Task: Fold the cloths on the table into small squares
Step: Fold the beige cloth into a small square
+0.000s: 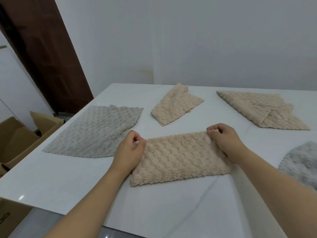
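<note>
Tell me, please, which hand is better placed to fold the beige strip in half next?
Probably the right hand: it pinches the beige strip at its far right corner, as the left hand does opposite; either could.

Your hands pinch the far corners of the folded cloth (180,157) on the table (171,212). Left of it lies a flat cloth (92,133); behind it, two more (175,104) (260,109); right, another (301,162).

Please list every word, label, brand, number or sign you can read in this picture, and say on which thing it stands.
None can be read. The cloths, the table and the wall bear no text. A dark mark on the cardboard box at lower left is too small and cut off to read.
</note>
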{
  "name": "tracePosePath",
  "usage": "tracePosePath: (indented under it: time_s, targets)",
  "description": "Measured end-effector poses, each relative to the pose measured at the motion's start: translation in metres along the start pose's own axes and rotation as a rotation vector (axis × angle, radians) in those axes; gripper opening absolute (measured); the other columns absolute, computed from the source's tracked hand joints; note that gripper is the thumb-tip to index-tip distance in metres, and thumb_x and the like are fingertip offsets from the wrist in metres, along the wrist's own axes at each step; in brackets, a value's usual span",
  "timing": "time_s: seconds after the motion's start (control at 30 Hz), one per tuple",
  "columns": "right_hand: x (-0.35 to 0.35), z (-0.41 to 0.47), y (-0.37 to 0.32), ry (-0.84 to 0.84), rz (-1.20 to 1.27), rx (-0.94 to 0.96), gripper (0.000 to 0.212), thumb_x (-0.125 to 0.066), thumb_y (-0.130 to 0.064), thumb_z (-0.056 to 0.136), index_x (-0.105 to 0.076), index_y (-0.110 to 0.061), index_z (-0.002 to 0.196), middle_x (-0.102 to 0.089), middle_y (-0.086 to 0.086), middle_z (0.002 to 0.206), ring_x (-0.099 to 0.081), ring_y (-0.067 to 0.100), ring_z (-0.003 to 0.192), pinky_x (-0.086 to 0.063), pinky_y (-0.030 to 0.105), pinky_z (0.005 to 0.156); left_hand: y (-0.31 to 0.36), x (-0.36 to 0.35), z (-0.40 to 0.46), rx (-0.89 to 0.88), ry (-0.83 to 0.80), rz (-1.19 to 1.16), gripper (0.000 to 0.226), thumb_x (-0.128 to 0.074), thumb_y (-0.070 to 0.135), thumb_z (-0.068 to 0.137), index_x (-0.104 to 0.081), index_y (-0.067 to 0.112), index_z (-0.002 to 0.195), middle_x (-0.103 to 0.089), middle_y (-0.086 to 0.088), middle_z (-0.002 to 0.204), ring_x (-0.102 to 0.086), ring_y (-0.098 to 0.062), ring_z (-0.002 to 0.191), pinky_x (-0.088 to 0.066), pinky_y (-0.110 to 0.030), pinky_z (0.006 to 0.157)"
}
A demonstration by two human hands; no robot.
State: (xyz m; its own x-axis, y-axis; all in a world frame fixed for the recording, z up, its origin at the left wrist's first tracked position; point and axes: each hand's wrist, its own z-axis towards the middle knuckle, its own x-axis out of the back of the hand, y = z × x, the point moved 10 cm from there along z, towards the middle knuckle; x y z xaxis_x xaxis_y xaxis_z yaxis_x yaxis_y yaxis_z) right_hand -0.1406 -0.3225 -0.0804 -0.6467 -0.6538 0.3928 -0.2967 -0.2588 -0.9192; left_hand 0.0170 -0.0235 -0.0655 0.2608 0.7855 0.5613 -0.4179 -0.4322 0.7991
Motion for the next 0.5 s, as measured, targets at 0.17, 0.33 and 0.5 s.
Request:
tracePosePath:
  time_s: [0.17, 0.33, 0.5]
  targets:
    - [-0.001, 0.001, -0.002, 0.068, -0.312, 0.119, 0.006, -0.056, -0.033, 0.09, -0.062, -0.034, 0.089, -0.061, -0.008, 0.073, -0.056, 0.011, 0.065, -0.039, 0.028, 0.06, -0.015, 0.001, 0.005, 0.089, -0.029, -0.18, 0.017, -0.067, 0.03, 0.087, -0.052, 0.026, 0.079, -0.053, 0.0, 0.068, -0.046, -0.017, 0.06, -0.04, -0.035, 0.057]
    - [-0.003, 0.001, -0.004, 0.072, -0.277, 0.152, 0.012, -0.048, -0.03, 0.094, -0.059, -0.035, 0.091, -0.061, -0.01, 0.069, -0.057, 0.011, 0.065, -0.037, 0.027, 0.06, -0.013, 0.007, 0.008, 0.036, 0.055, -0.09, 0.017, -0.061, 0.003, 0.088, -0.057, 0.019, 0.082, -0.054, 0.005, 0.078, -0.045, -0.008, 0.062, -0.037, -0.017, 0.057]
    - [-0.002, -0.001, -0.005, 0.09, -0.287, 0.166, 0.011, -0.048, -0.03, 0.093, -0.057, -0.036, 0.092, -0.062, -0.007, 0.071, -0.056, 0.013, 0.062, -0.039, 0.028, 0.06, 0.02, 0.0, 0.0, -0.163, 0.131, 0.347, 0.021, -0.05, -0.001, 0.086, -0.06, 0.017, 0.091, -0.057, -0.001, 0.104, -0.052, -0.022, 0.101, -0.039, -0.029, 0.091]
